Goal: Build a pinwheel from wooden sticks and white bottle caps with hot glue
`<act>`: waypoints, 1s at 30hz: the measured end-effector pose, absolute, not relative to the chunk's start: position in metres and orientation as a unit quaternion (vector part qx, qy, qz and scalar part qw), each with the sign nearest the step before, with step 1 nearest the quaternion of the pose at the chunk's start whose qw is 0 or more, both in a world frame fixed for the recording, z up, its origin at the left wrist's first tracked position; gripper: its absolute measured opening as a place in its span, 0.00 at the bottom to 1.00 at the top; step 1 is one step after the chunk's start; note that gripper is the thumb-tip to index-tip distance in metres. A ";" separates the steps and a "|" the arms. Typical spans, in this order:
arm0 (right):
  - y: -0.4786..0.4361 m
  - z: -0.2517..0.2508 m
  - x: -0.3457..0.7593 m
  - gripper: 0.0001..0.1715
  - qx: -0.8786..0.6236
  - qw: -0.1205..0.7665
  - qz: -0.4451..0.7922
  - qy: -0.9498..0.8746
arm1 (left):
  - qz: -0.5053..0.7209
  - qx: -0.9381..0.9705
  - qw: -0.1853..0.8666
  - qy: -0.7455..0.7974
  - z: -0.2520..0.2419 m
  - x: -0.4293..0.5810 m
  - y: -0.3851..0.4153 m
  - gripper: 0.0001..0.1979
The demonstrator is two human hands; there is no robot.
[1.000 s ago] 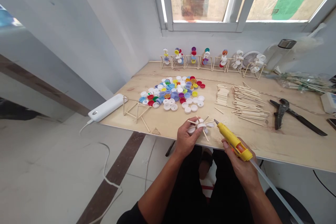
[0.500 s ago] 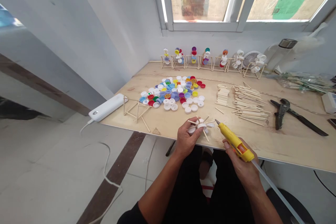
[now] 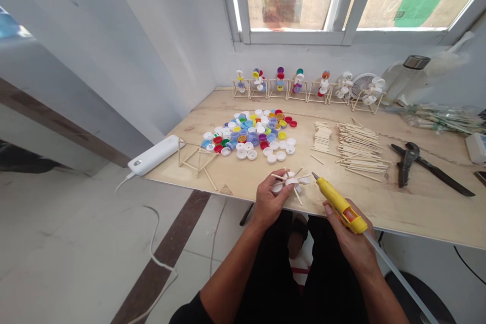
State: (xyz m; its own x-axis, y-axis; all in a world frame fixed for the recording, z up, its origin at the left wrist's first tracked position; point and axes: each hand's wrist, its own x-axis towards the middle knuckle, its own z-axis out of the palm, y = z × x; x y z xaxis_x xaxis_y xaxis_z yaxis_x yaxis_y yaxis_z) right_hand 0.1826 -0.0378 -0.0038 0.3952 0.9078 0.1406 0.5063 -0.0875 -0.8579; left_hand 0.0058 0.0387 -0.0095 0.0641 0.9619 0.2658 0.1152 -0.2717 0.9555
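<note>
My left hand (image 3: 270, 201) is closed on a small wheel of white bottle caps and wooden sticks (image 3: 291, 181), its sticks pointing outward like spokes. In my right hand (image 3: 351, 235) is a yellow hot glue gun (image 3: 339, 203) with a long glue stick (image 3: 398, 276) running out of its back. The gun's nozzle points at the wheel from the right, a short way off its sticks. Beyond my hands lies a pile of colourful bottle caps (image 3: 252, 137). Part of the wheel is hidden by my left fingers.
Wooden sticks (image 3: 359, 147) and shorter sticks (image 3: 322, 137) lie at centre right, beside black-handled cutters (image 3: 408, 164). A stick frame (image 3: 198, 161) and a white power bank-like box (image 3: 155, 156) sit at the left edge. Finished cap wheels on stands (image 3: 280, 83) line the wall near a bottle (image 3: 408, 76).
</note>
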 end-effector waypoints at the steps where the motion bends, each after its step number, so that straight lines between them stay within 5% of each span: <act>1: -0.038 -0.004 0.183 0.16 -0.703 0.452 0.221 -0.502 | 0.520 0.605 0.408 0.444 -0.009 0.006 0.039 0.16; 30: -0.040 -0.003 0.179 0.17 -0.696 0.463 0.182 -0.517 | 0.524 0.595 0.417 0.444 -0.014 0.006 0.040 0.17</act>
